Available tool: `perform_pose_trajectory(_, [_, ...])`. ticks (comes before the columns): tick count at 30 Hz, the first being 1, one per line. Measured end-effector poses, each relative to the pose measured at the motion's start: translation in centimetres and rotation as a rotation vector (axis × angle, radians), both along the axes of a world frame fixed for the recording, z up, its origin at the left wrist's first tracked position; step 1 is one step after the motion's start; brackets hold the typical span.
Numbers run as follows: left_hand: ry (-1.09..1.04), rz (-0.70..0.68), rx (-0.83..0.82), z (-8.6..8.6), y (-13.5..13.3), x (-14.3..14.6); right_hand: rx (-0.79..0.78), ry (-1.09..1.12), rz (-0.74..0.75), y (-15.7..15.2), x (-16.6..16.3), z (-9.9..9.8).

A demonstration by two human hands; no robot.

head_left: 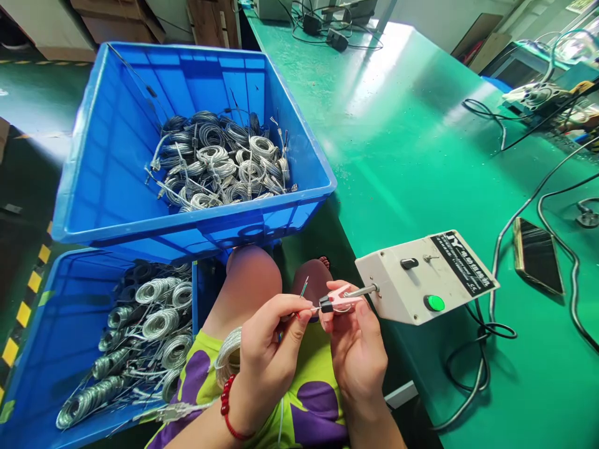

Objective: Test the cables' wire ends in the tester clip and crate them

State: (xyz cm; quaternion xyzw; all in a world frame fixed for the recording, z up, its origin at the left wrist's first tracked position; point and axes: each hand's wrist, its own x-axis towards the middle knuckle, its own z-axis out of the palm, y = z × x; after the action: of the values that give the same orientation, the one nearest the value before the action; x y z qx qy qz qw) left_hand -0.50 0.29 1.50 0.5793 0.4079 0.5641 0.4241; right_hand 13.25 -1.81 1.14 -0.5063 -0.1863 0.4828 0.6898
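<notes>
My left hand (270, 349) pinches thin wire ends (304, 290), red and green, that come from a coiled silver cable (228, 355) lying on my lap. My right hand (355, 346) is closed on a pink clip (337, 301). The clip sits on a metal rod sticking out of a white tester box (412, 277). The box has a green button (435, 303), a black switch and a black label. It stands at the near edge of the green table. The wire ends meet the clip's black tip between my fingers.
Two blue crates hold several coiled silver cables: an upper crate (116, 137) and a lower crate (42, 349) at my left. A phone (536, 255) and black cords (486, 349) lie on the green table (397, 143). More equipment (538, 93) stands at the far right.
</notes>
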Motion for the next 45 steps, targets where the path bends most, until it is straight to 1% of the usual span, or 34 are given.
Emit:
perform_pose_trajectory(6, [0.040,0.013,-0.010,0.2,0.3,0.4,0.010,0.109,-0.017,0.1,0.3,-0.5])
perform_pose_trajectory(11, [0.062,0.010,0.007,0.2,0.6,0.6,-0.015,0.162,-0.003,0.1,0.4,-0.8])
perform_pose_trajectory(20, [0.104,0.014,0.079,-0.1,0.6,0.4,-0.037,0.111,-0.011,-0.1,0.3,-1.0])
perform_pose_trajectory(26, [0.116,0.011,0.111,-0.2,0.7,0.3,-0.026,0.068,0.039,-0.1,0.7,-0.7])
perform_pose_trajectory(29, [0.107,0.012,0.110,-0.4,0.6,0.3,0.004,0.074,0.086,-0.2,0.8,-1.2])
perform_pose_trajectory(33, [0.092,0.028,0.092,-0.8,0.3,0.4,0.080,0.121,0.135,-0.4,0.7,-2.6])
perform_pose_trajectory(35, [0.094,0.039,0.079,-0.9,0.0,0.4,0.070,0.162,0.138,-0.3,0.5,-3.1])
perform_pose_trajectory(38, [0.092,0.046,0.067,-1.1,-0.4,0.4,0.013,0.191,0.144,0.0,0.2,-3.7])
perform_pose_trajectory(45, [0.059,0.069,0.079,-1.2,-0.6,0.2,0.000,0.189,0.174,-0.1,-0.9,-4.1])
